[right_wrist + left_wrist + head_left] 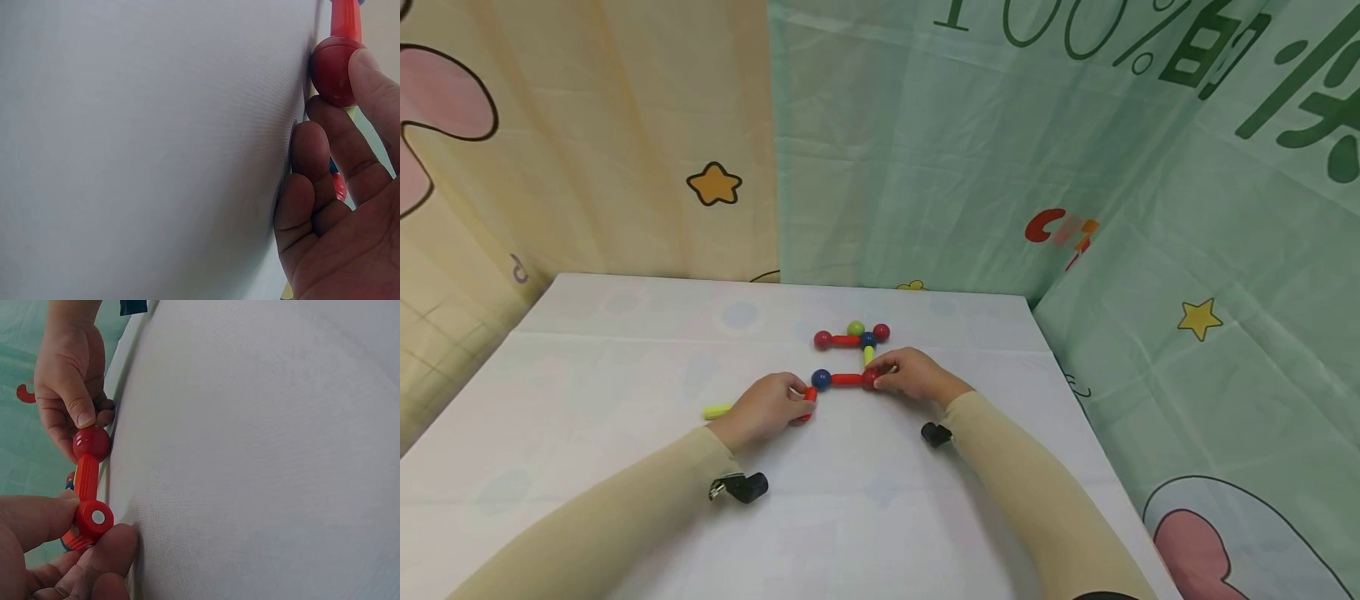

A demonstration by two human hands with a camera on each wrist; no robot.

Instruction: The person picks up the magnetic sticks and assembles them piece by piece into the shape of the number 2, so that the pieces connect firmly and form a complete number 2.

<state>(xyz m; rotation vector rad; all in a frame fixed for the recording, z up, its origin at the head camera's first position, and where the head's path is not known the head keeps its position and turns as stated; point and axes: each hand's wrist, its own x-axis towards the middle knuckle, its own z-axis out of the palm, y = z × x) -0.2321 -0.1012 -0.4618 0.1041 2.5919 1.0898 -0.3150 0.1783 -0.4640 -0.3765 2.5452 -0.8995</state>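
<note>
On the white table lies a figure of magnetic balls and rods. My left hand pinches a red magnetic rod between thumb and fingers, its round end with a pale disc facing the left wrist camera. The rod's upper end is right by a blue ball. From that ball a second red rod runs to a red ball, which my right hand pinches between thumb and forefinger. A yellow-green rod leads from the red ball toward another blue ball farther back.
At the figure's far end are a red rod, a red ball, a green ball and another red ball. A yellow-green rod lies left of my left hand, partly hidden by it. Printed curtains hang behind the table.
</note>
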